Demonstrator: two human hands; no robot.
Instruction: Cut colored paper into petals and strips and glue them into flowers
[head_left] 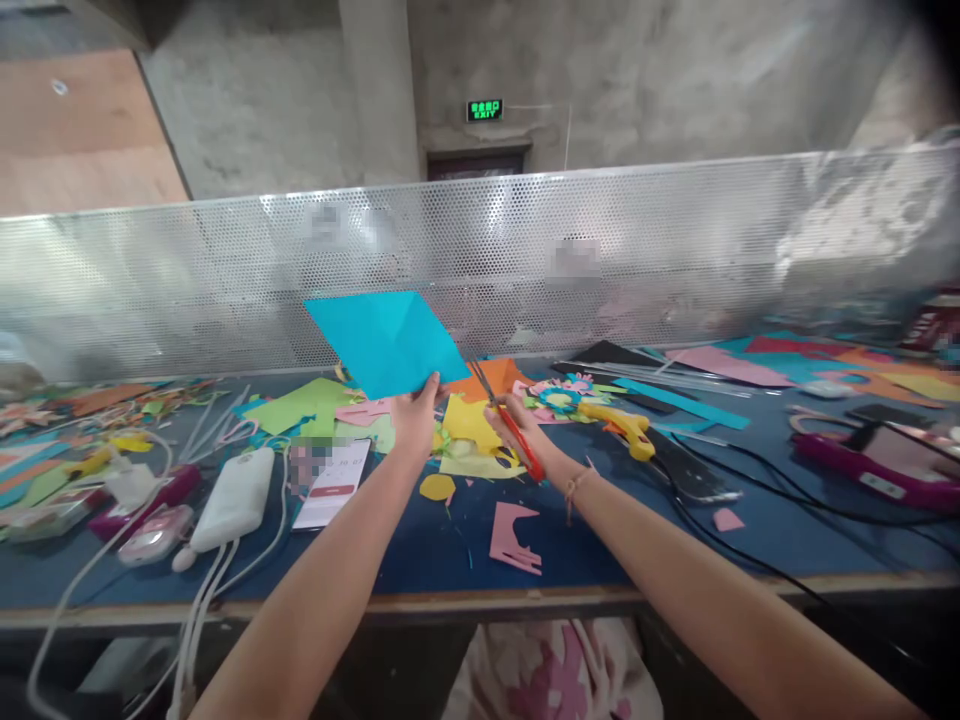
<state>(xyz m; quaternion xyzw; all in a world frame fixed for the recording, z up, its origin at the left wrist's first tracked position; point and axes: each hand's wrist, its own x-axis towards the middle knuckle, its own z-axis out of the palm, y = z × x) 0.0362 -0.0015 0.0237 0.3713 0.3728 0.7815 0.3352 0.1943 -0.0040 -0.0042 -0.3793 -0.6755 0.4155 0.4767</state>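
Observation:
A creased sheet of blue paper (386, 340) is raised above the table, pinched at its lower edge by my left hand (417, 415). My right hand (526, 430) grips a pair of scissors (523, 440) by red handles. The blades point up and to the left, close to the sheet's right corner; whether they touch it I cannot tell. Beneath the hands lie orange paper (501, 380), yellow paper (471, 430) and green paper (307, 408). A cut pink paper scrap (514, 538) rests nearer the table's front edge.
A yellow glue gun (626, 428) lies right of my right hand, near black cables (780, 508). On the left are a phone (332, 488), a white power bank (234, 498) and white cables (201, 610). A perforated metal screen (480, 250) borders the table's back.

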